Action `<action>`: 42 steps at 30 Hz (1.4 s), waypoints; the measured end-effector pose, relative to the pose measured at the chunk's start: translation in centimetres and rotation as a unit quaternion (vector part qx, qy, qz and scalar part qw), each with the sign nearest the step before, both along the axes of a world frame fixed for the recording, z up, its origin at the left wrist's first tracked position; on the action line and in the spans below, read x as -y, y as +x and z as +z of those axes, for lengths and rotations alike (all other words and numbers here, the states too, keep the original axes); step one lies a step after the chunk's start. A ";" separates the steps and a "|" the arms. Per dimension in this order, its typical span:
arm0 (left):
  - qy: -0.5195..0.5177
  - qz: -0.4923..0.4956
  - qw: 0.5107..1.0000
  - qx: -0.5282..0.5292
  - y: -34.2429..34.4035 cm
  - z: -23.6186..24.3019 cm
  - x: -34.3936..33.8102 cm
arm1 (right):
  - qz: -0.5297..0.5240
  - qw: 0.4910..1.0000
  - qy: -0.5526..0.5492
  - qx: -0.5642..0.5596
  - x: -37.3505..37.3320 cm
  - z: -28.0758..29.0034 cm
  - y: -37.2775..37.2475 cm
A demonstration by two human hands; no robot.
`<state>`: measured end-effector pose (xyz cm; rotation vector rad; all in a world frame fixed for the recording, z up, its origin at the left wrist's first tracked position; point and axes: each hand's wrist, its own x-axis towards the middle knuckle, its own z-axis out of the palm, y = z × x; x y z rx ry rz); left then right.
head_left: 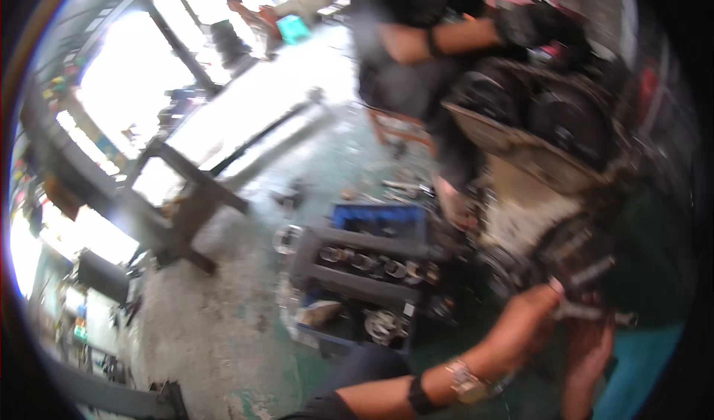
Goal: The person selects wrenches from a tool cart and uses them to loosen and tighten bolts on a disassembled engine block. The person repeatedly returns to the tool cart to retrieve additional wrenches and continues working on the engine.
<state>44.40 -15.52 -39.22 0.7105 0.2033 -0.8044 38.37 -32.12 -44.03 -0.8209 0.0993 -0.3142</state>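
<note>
Left forearm (440,385) slants up, fingers (555,289) beside metal bar (584,312).

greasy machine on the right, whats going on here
Two people are at the dark, greasy machine. The camera wearer's left hand and right hand are together at its near end, by a bar-like metal piece; blur hides exactly how they grip it. Across from them, a co-worker's dark-gloved hand is at the machine's far end. To the left, a blue tray and some loose metal parts sit low down.
</note>
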 end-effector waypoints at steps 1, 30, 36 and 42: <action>0.021 0.039 0.999 0.017 0.3 -0.1 0.0 | -0.098 0.994 0.014 -0.046 0.8 0.7 -0.2; 0.043 0.035 0.986 0.159 2.0 -1.3 2.0 | 0.103 0.837 -0.497 -0.204 -1.3 5.5 -0.8; 0.056 0.046 0.984 0.161 2.4 -1.6 2.3 | 0.101 0.843 -0.480 -0.220 -0.9 5.6 -2.1; 0.042 0.049 0.981 0.182 2.3 -1.8 2.8 | -0.016 0.816 -0.547 -0.185 -0.9 5.3 -2.8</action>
